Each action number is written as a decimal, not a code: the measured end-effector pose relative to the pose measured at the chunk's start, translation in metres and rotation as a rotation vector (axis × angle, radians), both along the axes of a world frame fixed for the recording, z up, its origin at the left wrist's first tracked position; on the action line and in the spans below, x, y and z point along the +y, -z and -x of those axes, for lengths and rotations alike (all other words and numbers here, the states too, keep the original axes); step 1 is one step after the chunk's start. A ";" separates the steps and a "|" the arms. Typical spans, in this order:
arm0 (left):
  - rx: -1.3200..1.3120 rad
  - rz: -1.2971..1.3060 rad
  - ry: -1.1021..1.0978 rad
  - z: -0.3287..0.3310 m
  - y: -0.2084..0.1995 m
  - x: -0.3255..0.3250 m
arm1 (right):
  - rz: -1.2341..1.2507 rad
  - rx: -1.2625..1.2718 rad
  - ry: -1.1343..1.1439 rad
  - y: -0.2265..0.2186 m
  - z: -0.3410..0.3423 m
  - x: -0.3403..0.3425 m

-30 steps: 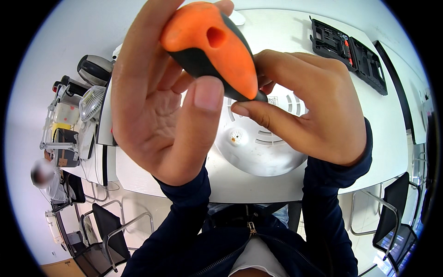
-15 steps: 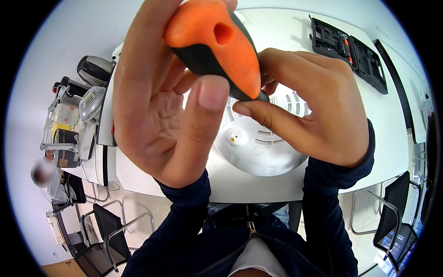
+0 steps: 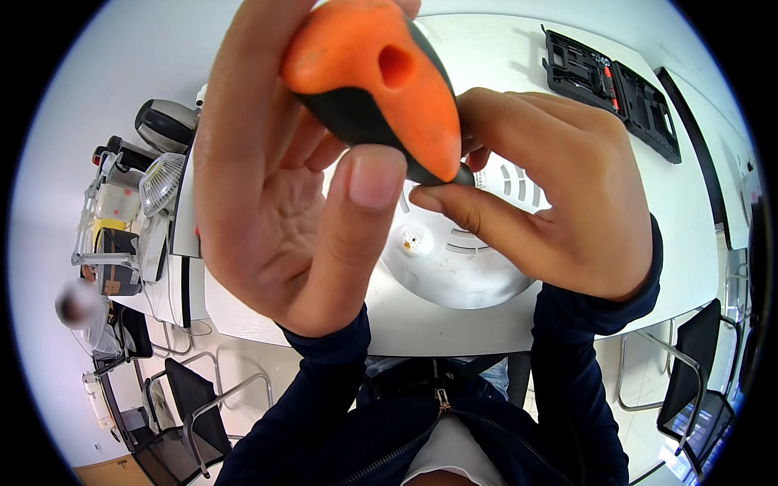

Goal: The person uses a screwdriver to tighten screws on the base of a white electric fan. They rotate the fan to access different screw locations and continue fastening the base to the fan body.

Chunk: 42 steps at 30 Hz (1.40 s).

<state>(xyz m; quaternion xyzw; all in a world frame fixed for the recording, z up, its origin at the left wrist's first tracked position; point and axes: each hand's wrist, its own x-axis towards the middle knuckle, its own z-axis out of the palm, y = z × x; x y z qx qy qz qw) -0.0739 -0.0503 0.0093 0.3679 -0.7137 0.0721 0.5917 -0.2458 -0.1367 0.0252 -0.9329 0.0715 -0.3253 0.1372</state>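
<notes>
Close to the camera, my left hand (image 3: 284,186) holds up a screwdriver (image 3: 421,105) by its thick orange-and-black handle, which has a round hole near its wide end. The left thumb presses the handle from below, and the fingers curl behind it. At the narrow neck of the handle, my right hand (image 3: 559,186) pinches with thumb and fingers; the shaft, if fitted, is hidden behind this hand. Beneath both hands, a round white plastic housing (image 3: 462,283) with slotted vents lies on the table, partly covered from view.
An open black tool case (image 3: 612,89) rests at the far right of the white table (image 3: 673,235). On the left stand a grey-black appliance (image 3: 166,123), a wire-caged fan head (image 3: 162,182) and boxes. Chairs (image 3: 194,397) flank the table; another person (image 3: 89,316) sits far left.
Both hands and the screwdriver have shifted slightly, the handle's narrow end a little lower and to the right. The grips look the same.
</notes>
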 end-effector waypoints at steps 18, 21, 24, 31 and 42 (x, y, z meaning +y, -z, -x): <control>0.001 0.019 -0.011 -0.002 0.002 -0.004 | -0.001 0.021 0.010 -0.001 0.000 -0.001; 0.018 0.028 -0.012 -0.002 0.002 -0.005 | 0.004 0.017 0.013 -0.001 0.000 -0.001; 0.047 0.037 -0.020 0.000 0.004 -0.007 | 0.011 0.013 0.019 0.001 0.000 -0.002; 0.113 0.057 -0.028 0.005 0.006 -0.009 | 0.007 0.035 0.020 -0.001 0.002 -0.004; 0.224 0.197 0.248 0.013 0.012 -0.017 | 0.015 -0.042 0.046 -0.002 0.000 -0.002</control>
